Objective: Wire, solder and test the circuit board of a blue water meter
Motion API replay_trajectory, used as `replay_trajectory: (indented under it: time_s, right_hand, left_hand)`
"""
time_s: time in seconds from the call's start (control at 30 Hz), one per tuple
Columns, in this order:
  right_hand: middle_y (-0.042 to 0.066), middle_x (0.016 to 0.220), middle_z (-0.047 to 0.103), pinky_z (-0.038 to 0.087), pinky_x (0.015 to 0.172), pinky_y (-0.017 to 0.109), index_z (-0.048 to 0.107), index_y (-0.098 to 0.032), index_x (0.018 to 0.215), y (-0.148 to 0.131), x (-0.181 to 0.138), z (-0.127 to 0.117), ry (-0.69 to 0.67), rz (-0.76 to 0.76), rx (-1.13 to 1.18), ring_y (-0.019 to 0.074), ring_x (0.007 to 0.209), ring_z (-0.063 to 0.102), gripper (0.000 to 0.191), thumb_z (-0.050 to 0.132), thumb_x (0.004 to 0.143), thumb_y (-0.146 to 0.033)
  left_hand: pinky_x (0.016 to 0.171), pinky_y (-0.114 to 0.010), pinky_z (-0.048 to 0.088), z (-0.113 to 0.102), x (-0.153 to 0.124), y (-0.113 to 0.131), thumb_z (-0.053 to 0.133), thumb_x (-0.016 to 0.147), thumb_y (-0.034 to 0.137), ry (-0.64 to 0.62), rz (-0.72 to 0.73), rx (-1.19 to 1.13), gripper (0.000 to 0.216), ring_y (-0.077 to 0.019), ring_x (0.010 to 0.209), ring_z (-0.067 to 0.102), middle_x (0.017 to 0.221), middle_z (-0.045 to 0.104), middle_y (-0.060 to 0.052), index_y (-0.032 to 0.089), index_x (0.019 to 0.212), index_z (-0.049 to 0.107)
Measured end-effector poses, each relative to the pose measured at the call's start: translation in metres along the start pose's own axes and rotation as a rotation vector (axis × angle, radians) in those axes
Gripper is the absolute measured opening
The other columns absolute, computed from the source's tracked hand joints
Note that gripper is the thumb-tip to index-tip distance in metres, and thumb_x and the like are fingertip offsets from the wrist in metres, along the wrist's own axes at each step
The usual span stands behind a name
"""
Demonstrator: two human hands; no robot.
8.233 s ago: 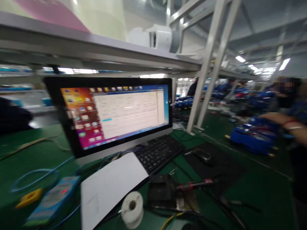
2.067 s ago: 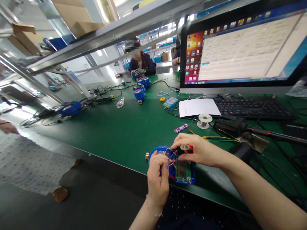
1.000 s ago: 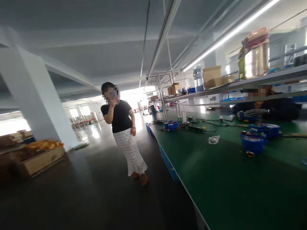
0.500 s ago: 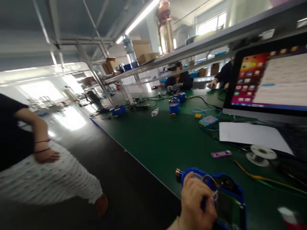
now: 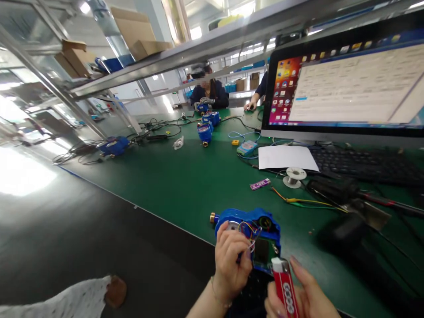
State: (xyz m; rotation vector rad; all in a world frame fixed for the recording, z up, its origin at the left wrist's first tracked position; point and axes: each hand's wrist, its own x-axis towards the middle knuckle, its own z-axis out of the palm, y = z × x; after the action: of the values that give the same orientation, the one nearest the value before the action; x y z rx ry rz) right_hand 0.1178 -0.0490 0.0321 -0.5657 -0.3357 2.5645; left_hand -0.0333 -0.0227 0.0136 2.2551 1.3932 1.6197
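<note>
A blue water meter [image 5: 245,216] with a brass threaded end lies with its housing uncovered on the bench, showing a green circuit board and thin coloured wires [image 5: 253,232]. Over it, my left hand [image 5: 232,260] is closed, pinching the thin wires between thumb and fingers. A red lighter [image 5: 285,287] stands upright in my right hand [image 5: 308,291], its metal top just beside the meter's lower right corner. The right thumb is raised near the lighter's top.
On the green bench [image 5: 159,176] lie a purple lighter [image 5: 260,184], a solder spool [image 5: 294,176], yellow and green leads [image 5: 311,204] and white paper [image 5: 286,157]. A monitor [image 5: 344,88] and keyboard [image 5: 364,163] stand right. More blue meters [image 5: 205,132] sit farther back, near a seated co-worker [image 5: 210,92].
My view has swung right. My right hand has come into view holding the red lighter, which was a blur at the lower right. The person at left has mostly left the view.
</note>
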Motion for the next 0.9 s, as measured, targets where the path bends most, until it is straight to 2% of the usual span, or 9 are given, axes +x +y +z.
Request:
replay_trajectory:
  time_s: [0.13,0.27,0.33,0.43,0.5,0.63,0.73,0.8,0.9]
  right_hand:
    - [-0.005,0.033,0.027,0.014,0.036,0.017,0.036,-0.018,0.043,0.005,0.011,0.010,-0.058,0.046,0.136,0.0036,0.029,0.025,0.069,0.017,0.085,-0.069]
    - [-0.004,0.033,0.026,0.011,0.031,0.016,0.040,-0.017,0.045,0.003,0.014,0.026,0.039,0.121,0.183,0.0042,0.026,0.023,0.079,-0.009,0.087,-0.062]
    - [-0.005,0.036,0.028,0.011,0.031,0.015,0.051,-0.015,0.055,0.003,0.012,0.031,0.102,0.133,0.193,0.0039,0.028,0.024,0.079,0.000,0.088,-0.065]
    - [-0.006,0.047,0.041,0.017,0.033,0.013,0.059,-0.014,0.077,0.007,0.007,0.031,0.199,-0.039,0.166,0.0030,0.036,0.033,0.053,0.048,0.081,-0.065]
    - [-0.005,0.054,0.048,0.023,0.036,0.013,0.057,-0.015,0.076,0.012,0.004,0.028,0.244,-0.171,0.119,0.0030,0.042,0.039,0.041,0.067,0.073,-0.055]
    - [-0.002,0.051,0.051,0.031,0.040,0.014,0.052,-0.013,0.066,0.020,0.001,0.026,0.187,-0.207,-0.068,0.0031,0.040,0.042,0.040,0.065,0.079,-0.049]
    - [-0.005,0.053,0.050,0.034,0.039,0.015,0.056,-0.016,0.076,0.018,0.003,0.028,0.212,-0.222,0.012,0.0038,0.040,0.041,0.033,0.073,0.072,-0.043]
    - [-0.006,0.048,0.044,0.030,0.035,0.014,0.057,-0.016,0.072,0.014,0.006,0.030,0.222,-0.140,0.149,0.0038,0.037,0.037,0.039,0.065,0.075,-0.053]
    - [-0.005,0.035,0.029,0.015,0.027,0.014,0.043,-0.016,0.046,0.006,0.012,0.030,0.174,0.074,0.258,0.0032,0.027,0.026,0.073,0.019,0.083,-0.073]
  left_hand:
    - [0.101,-0.043,0.034,-0.002,-0.008,-0.004,0.045,0.081,0.007,0.001,0.040,-0.042,0.014,-0.0122,0.074,0.059,0.074,0.064,0.002,0.020,0.081,0.050]
    - [0.101,-0.044,0.033,-0.003,-0.010,-0.007,0.044,0.084,0.010,-0.011,0.051,-0.080,0.011,-0.0134,0.078,0.060,0.076,0.065,0.001,0.019,0.083,0.050]
    - [0.101,-0.044,0.033,-0.003,-0.009,-0.007,0.043,0.086,0.013,-0.007,0.055,-0.088,0.011,-0.0133,0.077,0.060,0.075,0.065,0.002,0.020,0.082,0.051]
    - [0.102,-0.043,0.033,-0.004,-0.008,-0.006,0.043,0.088,0.014,-0.008,0.052,-0.099,0.011,-0.0128,0.077,0.060,0.075,0.065,0.002,0.020,0.082,0.051]
    - [0.102,-0.043,0.033,-0.004,-0.007,-0.005,0.042,0.088,0.014,-0.011,0.049,-0.107,0.012,-0.0124,0.077,0.059,0.075,0.064,0.002,0.019,0.081,0.051]
    - [0.102,-0.041,0.032,-0.004,-0.005,-0.004,0.042,0.090,0.015,-0.004,0.049,-0.117,0.014,-0.0116,0.076,0.059,0.076,0.064,0.001,0.019,0.079,0.051]
    - [0.102,-0.041,0.033,-0.004,-0.006,-0.005,0.041,0.091,0.016,-0.002,0.051,-0.123,0.015,-0.0120,0.077,0.059,0.076,0.064,0.001,0.018,0.080,0.051]
    - [0.102,-0.042,0.033,-0.003,-0.006,-0.006,0.041,0.091,0.017,-0.005,0.052,-0.125,0.015,-0.0122,0.078,0.059,0.076,0.064,0.001,0.019,0.081,0.052]
    - [0.102,-0.042,0.033,-0.002,-0.007,-0.007,0.040,0.091,0.017,0.000,0.054,-0.125,0.016,-0.0122,0.077,0.059,0.077,0.065,0.001,0.019,0.080,0.052]
